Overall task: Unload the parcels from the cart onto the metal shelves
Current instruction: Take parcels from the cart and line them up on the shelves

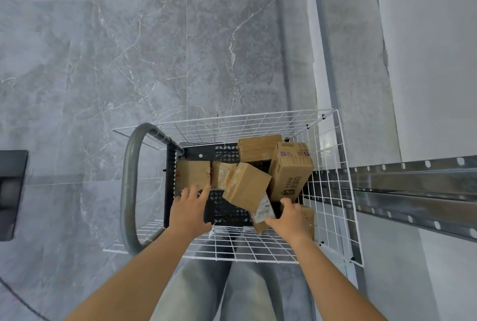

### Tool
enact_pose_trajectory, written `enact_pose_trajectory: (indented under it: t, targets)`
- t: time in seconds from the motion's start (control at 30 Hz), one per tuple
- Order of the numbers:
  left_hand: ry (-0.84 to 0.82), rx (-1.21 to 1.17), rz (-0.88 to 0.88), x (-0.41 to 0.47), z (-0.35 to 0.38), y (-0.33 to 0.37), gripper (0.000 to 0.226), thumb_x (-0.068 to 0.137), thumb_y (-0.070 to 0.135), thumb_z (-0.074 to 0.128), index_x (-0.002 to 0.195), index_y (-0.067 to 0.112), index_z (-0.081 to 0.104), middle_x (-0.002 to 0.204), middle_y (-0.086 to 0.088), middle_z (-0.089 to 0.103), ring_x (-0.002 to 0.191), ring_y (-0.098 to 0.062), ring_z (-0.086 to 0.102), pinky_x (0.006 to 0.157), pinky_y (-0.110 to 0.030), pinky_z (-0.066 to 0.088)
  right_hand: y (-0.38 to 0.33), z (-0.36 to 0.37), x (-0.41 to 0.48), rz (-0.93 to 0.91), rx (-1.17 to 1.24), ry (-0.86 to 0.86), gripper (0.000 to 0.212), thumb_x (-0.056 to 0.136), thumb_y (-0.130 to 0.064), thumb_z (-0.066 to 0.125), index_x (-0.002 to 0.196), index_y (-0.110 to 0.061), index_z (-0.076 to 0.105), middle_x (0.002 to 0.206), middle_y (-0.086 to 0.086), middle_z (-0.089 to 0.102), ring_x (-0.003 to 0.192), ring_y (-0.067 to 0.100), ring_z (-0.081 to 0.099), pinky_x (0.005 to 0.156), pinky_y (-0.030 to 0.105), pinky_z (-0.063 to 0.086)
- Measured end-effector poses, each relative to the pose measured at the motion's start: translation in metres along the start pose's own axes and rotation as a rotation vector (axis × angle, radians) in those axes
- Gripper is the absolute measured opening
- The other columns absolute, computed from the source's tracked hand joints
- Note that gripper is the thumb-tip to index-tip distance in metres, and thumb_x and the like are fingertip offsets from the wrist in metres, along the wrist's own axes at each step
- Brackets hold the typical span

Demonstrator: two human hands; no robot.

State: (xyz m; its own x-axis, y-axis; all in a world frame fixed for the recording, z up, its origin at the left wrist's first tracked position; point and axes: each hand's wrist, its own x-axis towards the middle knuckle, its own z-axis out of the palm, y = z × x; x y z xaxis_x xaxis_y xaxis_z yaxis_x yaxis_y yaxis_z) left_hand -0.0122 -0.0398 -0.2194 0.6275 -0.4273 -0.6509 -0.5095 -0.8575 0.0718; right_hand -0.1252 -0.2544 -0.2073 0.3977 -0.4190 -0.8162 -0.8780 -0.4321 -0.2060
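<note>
Cardboard parcels (246, 186) in wire cart (333, 178), left hand (188, 207), right hand (290, 218) touching 2

Wire cart (333, 191), left grip (189, 207) touching flat parcel (192, 173), right grip (289, 217) against labelled parcel (246, 184)

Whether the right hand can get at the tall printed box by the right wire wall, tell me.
Probably yes: the right hand is inside the cart, and the printed box stands just beyond it, its upper face uncovered.

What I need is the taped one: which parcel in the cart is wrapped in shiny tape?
The small parcel between the leftmost box and the tilted middle box; the others show bare cardboard.
</note>
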Motion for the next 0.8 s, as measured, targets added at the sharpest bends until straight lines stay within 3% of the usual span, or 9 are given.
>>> enact_pose_trajectory:
  t: [0.13, 0.3, 0.43, 0.67, 0.8]
  targets:
    - [-0.086, -0.088, 0.022, 0.015, 0.019, 0.008, 0.096, 0.075, 0.048, 0.069, 0.149, 0.025, 0.011, 0.147, -0.004, 0.024, 0.134, -0.025, 0.028, 0.106, -0.039, 0.037, 0.016, 0.017, 0.031, 0.010, 0.123, -0.062, 0.065, 0.079, -0.034, 0.071, 0.131, -0.013, 0.040, 0.130, 0.015, 0.048, 0.119, 0.031, 0.047, 0.097, 0.047, 0.046]
    - [-0.167, -0.215, -0.030, 0.045, 0.050, 0.031, 0.099, 0.075, 0.044, 0.070, 0.149, 0.027, 0.008, 0.151, 0.000, 0.015, 0.137, -0.025, 0.023, 0.107, -0.042, 0.036, 0.032, 0.027, 0.069, 0.064, 0.287, -0.165, 0.065, 0.085, -0.025, 0.069, 0.137, -0.012, 0.033, 0.110, 0.006, 0.048, 0.098, 0.021, 0.048, 0.084, 0.032, 0.043]
    - [-0.151, -0.296, -0.040, 0.072, 0.074, 0.049, 0.096, 0.075, 0.042, 0.070, 0.148, 0.025, 0.010, 0.149, 0.002, 0.015, 0.135, -0.023, 0.025, 0.104, -0.040, 0.038, 0.046, 0.034, 0.105, 0.084, 0.358, -0.205, 0.077, 0.084, -0.030, 0.071, 0.144, -0.012, 0.026, 0.137, 0.014, 0.046, 0.119, 0.027, 0.049, 0.095, 0.036, 0.044]
    - [-0.123, -0.460, -0.125, 0.120, 0.099, 0.067, 0.104, 0.075, 0.042, 0.072, 0.151, 0.025, 0.002, 0.156, 0.001, 0.010, 0.141, -0.024, 0.018, 0.108, -0.045, 0.035, 0.048, 0.042, 0.160, 0.101, 0.554, -0.336, 0.086, 0.086, -0.029, 0.071, 0.151, -0.018, 0.015, 0.153, 0.011, 0.030, 0.135, 0.028, 0.037, 0.102, 0.038, 0.039]
    - [-0.083, -0.764, -0.273, 0.141, 0.115, 0.077, 0.103, 0.076, 0.035, 0.075, 0.150, 0.026, 0.004, 0.155, -0.004, 0.019, 0.139, -0.026, 0.027, 0.108, -0.047, 0.035, 0.039, 0.054, 0.176, 0.111, 0.653, -0.378, 0.090, 0.086, -0.024, 0.071, 0.153, -0.021, 0.011, 0.157, 0.004, 0.022, 0.141, 0.025, 0.029, 0.107, 0.040, 0.035]
